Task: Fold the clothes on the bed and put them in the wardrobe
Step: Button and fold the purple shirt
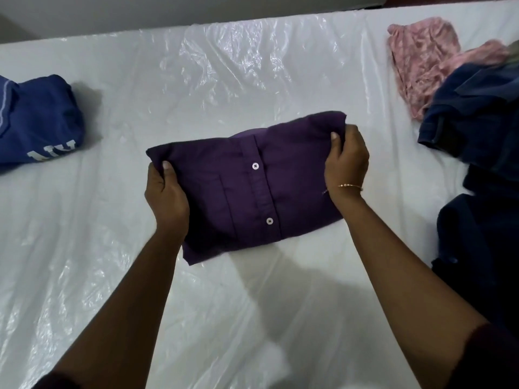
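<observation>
The purple shirt (247, 189) lies folded at the middle of the bed (252, 304), its two ends gripped by the left hand (165, 192) and right hand (346, 164), so folding looks done and lifting it level toward the wardrobe seems next.

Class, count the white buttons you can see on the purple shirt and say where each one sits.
2. One button is on the placket near the shirt's middle; the other button is lower on the same placket, nearer the person. The purple shirt is folded, so more may be hidden.
</observation>
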